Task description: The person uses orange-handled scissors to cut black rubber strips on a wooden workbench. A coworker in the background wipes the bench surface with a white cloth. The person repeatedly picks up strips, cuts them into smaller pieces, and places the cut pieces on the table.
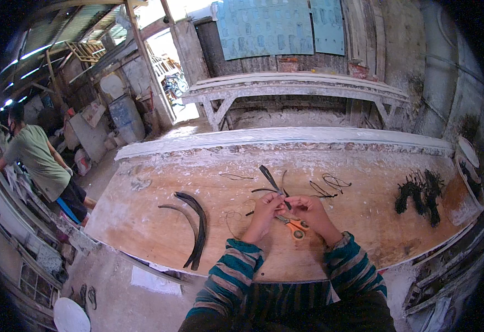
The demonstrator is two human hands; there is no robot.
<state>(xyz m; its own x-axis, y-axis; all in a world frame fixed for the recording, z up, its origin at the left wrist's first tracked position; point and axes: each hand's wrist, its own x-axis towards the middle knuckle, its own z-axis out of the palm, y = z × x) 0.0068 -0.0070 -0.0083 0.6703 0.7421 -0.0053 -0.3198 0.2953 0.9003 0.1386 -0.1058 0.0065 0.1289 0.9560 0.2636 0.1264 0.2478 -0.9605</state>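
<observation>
Orange-handled scissors (293, 226): laid just below the hands.
Left hand (265, 213): black strip (268, 177) pinched by fingertips, frame centre.
Right hand (312, 213): fingertips closed at the strip's lower end.
Bench (297, 81): seen at upper right of centre.

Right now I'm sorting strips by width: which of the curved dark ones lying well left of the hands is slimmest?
The greyish strip whose upper end reaches farthest left; the blacker strip curving along its right is broader.

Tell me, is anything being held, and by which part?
Yes, a dark strip, pinched toward its near end by the left grip. Whether the right grip beside it also holds on is unclear.
</observation>
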